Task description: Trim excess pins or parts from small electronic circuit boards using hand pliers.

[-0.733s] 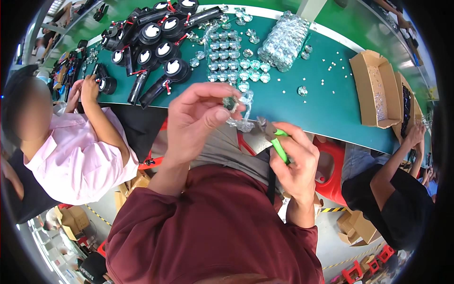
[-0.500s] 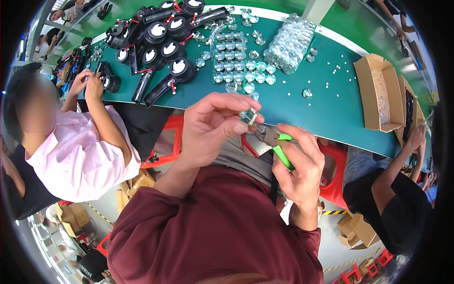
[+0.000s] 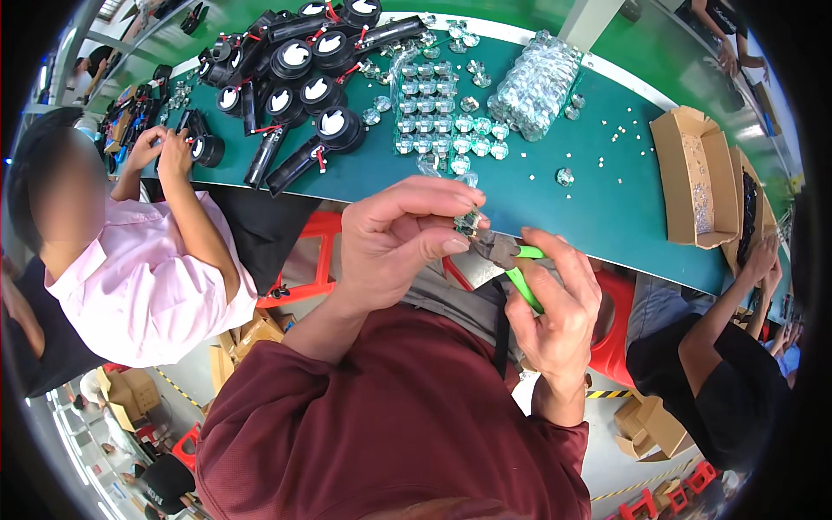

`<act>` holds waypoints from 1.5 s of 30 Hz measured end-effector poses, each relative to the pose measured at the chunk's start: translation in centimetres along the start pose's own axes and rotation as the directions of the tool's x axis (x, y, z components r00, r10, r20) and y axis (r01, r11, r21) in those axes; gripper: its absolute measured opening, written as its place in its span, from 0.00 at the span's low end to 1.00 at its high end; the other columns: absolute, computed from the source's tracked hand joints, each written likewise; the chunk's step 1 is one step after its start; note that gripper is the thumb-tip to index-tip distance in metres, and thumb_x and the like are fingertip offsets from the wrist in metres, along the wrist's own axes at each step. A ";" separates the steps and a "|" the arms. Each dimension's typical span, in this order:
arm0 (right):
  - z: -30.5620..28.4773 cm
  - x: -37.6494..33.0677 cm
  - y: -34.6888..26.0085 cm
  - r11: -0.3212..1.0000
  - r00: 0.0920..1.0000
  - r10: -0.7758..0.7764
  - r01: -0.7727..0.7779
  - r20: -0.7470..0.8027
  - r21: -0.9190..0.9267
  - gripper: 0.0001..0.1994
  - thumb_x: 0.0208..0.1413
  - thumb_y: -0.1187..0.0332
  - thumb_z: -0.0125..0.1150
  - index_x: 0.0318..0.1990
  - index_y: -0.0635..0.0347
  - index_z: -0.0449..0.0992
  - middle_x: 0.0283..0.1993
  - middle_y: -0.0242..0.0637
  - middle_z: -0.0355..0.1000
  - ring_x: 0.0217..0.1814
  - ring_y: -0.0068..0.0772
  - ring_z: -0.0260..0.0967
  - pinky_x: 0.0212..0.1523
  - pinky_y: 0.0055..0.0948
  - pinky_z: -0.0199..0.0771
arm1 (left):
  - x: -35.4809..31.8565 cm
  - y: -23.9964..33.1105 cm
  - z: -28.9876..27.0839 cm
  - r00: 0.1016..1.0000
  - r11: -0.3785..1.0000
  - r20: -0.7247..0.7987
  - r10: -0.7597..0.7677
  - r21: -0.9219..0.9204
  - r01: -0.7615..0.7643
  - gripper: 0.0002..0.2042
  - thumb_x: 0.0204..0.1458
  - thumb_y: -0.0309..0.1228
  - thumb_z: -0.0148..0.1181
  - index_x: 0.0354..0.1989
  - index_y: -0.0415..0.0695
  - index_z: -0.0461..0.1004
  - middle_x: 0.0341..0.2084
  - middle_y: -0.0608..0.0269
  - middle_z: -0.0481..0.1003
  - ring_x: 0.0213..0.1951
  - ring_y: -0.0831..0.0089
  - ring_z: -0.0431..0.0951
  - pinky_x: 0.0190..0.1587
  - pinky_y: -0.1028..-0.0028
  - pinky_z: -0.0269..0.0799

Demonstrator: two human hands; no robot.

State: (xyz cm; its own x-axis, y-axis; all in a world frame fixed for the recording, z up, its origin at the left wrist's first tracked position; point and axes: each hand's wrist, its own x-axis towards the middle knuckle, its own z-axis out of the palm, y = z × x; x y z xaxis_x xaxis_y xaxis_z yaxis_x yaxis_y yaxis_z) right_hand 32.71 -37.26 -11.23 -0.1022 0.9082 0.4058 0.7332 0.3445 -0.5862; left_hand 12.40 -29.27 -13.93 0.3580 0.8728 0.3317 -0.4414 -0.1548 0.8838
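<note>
Between the thumb and fingers of my left hand (image 3: 394,238) is a small circuit board (image 3: 469,223), pinched at its edges in front of the table. My right hand (image 3: 559,303) grips a pair of cutting pliers with green handles (image 3: 526,292). The pliers' metal jaws reach the right side of the circuit board and appear to touch it; the exact contact is too small to tell. Beyond my hands, rows of similar boards joined in panels (image 3: 427,108) lie on the green table (image 3: 529,204).
Black round-headed devices with tube handles (image 3: 334,128) are piled at the left. A bubble-like bundle of boards (image 3: 537,85) lies at the back. Small pale bits and a single board (image 3: 565,177) are scattered right of centre, before a cardboard box (image 3: 693,182). People sit on both sides.
The plier jaws have come closer to the circuit board, which is turned slightly in my left fingers. Both my hands have shifted a little to the right.
</note>
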 end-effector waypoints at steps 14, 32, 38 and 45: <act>-0.5 0.6 -0.4 0.996 1.000 -0.024 0.024 -0.002 -0.088 0.13 0.34 0.79 0.64 0.34 0.68 0.79 0.44 0.48 0.76 0.39 0.51 0.75 0.47 0.44 0.76 | -0.3 -0.1 0.1 1.000 1.000 0.002 0.008 0.017 -0.008 0.18 0.52 0.14 0.64 0.53 0.35 0.76 0.51 0.41 0.75 0.49 0.56 0.81 0.53 0.59 0.79; 0.2 0.0 -0.7 0.996 0.999 -0.039 0.038 -0.008 -0.078 0.10 0.39 0.72 0.69 0.33 0.62 0.79 0.39 0.40 0.71 0.30 0.40 0.70 0.31 0.37 0.71 | -0.2 -0.5 0.9 0.988 0.980 0.024 0.154 0.124 -0.156 0.17 0.53 0.12 0.56 0.52 0.33 0.71 0.50 0.41 0.72 0.46 0.57 0.82 0.52 0.62 0.79; 0.5 0.3 -1.1 0.997 0.998 -0.048 0.046 -0.027 -0.056 0.10 0.35 0.78 0.67 0.30 0.67 0.77 0.35 0.43 0.71 0.29 0.43 0.72 0.29 0.36 0.72 | -0.4 -0.5 1.7 0.970 0.939 -0.009 0.242 0.255 -0.232 0.19 0.46 0.09 0.51 0.49 0.32 0.71 0.48 0.43 0.72 0.43 0.58 0.83 0.47 0.67 0.82; 0.9 0.3 -0.9 0.993 0.992 -0.095 0.089 -0.081 -0.082 0.11 0.33 0.78 0.66 0.30 0.67 0.78 0.35 0.43 0.72 0.29 0.42 0.72 0.28 0.35 0.72 | -0.3 -0.5 1.8 0.955 0.908 -0.006 0.296 0.311 -0.280 0.21 0.43 0.09 0.44 0.49 0.31 0.69 0.47 0.42 0.70 0.38 0.55 0.84 0.45 0.64 0.82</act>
State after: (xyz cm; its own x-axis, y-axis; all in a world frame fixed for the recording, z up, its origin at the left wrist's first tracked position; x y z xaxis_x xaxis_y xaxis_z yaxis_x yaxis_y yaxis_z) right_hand 31.38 -37.06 -11.15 -0.1170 0.8489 0.5154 0.7738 0.4032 -0.4885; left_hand 13.95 -30.31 -13.84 0.2063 0.7906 0.5766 -0.2452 -0.5287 0.8126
